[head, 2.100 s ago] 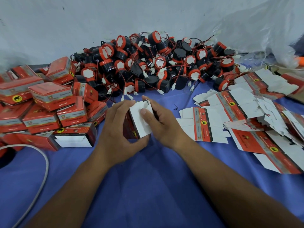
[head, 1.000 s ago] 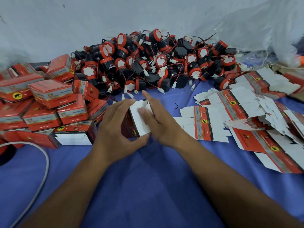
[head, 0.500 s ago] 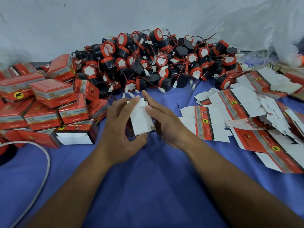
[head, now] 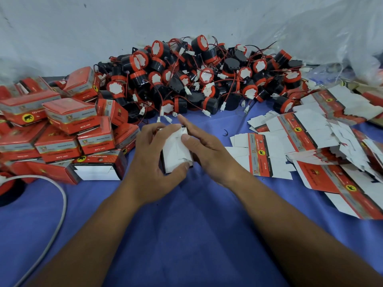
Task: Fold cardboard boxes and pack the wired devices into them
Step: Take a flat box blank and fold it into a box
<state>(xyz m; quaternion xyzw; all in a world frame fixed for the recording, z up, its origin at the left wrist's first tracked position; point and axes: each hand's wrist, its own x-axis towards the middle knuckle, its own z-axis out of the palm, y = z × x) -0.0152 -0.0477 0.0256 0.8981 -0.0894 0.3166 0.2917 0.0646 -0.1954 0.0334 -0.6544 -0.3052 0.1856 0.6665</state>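
A small cardboard box (head: 175,151) stands between my hands at the table's middle, its white flapped end facing me. My left hand (head: 154,160) grips its left side, thumb under the lower edge. My right hand (head: 204,148) rests against its right side, thumb pressing a white flap, index finger stretched past the top. Behind lies a big heap of black-and-red wired devices (head: 207,77). Flat unfolded box blanks (head: 267,154) lie to the right.
Several folded red boxes (head: 68,129) are stacked at the left, one with its open white end (head: 97,172) toward me. A grey cable (head: 56,220) curves over the blue cloth (head: 186,235) at the lower left. Clear plastic sheeting (head: 342,38) bulges at the back right.
The box has turned so its white end faces me more squarely. My right thumb has come onto the flaps and my left thumb has slid under the box's lower edge.
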